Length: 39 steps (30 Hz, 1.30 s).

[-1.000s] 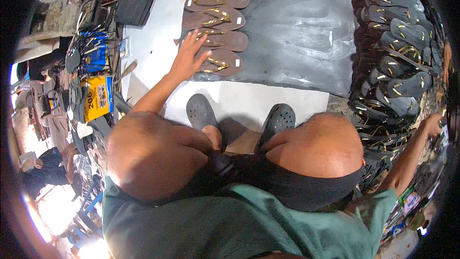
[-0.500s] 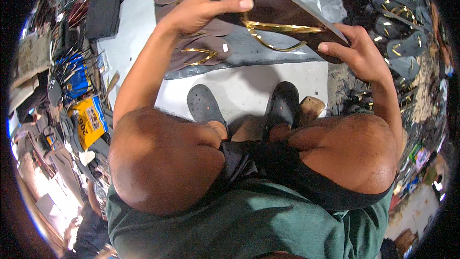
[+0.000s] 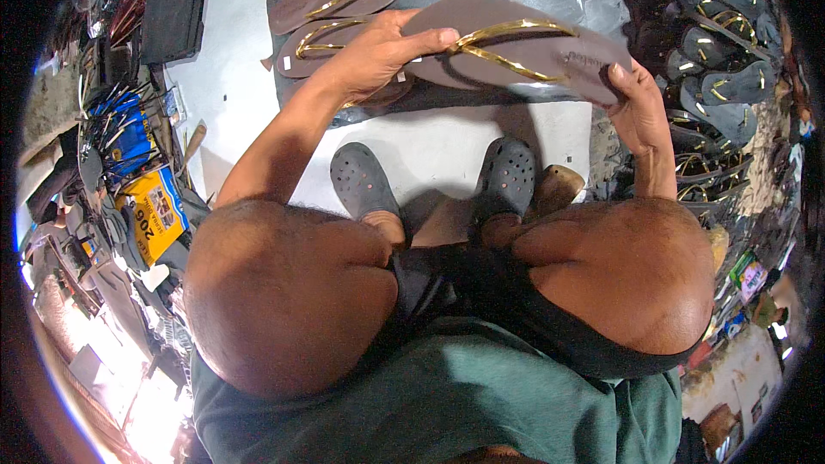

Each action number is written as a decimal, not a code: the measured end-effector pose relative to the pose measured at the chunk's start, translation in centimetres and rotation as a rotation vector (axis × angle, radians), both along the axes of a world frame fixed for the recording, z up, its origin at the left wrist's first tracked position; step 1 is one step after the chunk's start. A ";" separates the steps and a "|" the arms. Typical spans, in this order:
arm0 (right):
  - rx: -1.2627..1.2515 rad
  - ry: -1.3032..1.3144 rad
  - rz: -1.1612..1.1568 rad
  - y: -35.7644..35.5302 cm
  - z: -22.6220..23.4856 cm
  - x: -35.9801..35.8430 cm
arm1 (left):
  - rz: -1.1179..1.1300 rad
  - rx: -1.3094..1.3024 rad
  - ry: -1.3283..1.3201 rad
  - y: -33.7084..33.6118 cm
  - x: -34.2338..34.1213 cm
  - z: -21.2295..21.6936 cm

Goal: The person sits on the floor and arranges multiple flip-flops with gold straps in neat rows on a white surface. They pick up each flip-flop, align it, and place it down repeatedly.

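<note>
Between my two hands I hold a brown flip-flop [image 3: 507, 43] with a shiny gold thong strap, its top face now turned up toward me. My left hand [image 3: 387, 47] grips the toe end, the thumb lying by the strap's front post and the fingers hidden beneath. At the heel end, my right hand [image 3: 638, 99] pinches the edge with its thumb on top. Close to my left hand, several matching brown flip-flops [image 3: 339, 0] with gold straps lie in a column, some bearing small white stickers.
At the right is a heap of dark flip-flops [image 3: 730, 90] with gold straps. A black block [image 3: 178, 10] lies at the upper left, above a yellow and blue package [image 3: 155, 215] among scraps. My feet in dark clogs [image 3: 363, 179] rest on the pale sheet [image 3: 430, 133].
The flip-flop has tipped from a slanted, edge-on pose to show its top face. Both hands have come down slightly, and my left hand has moved a little right.
</note>
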State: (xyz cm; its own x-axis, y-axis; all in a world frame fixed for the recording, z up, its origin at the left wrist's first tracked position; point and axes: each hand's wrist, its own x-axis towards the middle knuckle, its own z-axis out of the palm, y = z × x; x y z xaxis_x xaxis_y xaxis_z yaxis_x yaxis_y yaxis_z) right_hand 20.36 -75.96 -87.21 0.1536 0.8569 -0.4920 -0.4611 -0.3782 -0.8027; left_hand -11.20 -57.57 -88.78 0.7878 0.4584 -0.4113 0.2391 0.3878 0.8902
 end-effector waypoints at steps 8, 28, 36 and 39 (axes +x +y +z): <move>-0.173 -0.456 -0.174 0.2 -5.3 -1.0 | 0.017 0.126 0.346 -0.8 2.3 -4.9; -0.182 -0.334 -0.217 -2.0 -12.6 -4.7 | -0.255 0.591 0.507 0.6 -0.1 -10.9; -0.204 -0.324 -0.203 -2.3 -13.6 -4.7 | -0.265 0.609 0.536 0.6 -0.1 -11.0; -0.232 -0.418 -0.155 -2.3 -14.0 -4.3 | -0.277 0.521 0.585 0.6 0.1 -10.6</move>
State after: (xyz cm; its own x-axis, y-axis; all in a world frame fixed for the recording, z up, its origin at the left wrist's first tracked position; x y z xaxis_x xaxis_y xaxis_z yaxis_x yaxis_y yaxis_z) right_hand 16.03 -78.24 -101.20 0.4953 0.6839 -0.5357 -0.1829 -0.5207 -0.8339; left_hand -11.12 -56.94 -99.35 0.6249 0.5247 -0.5780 0.7454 -0.1809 0.6416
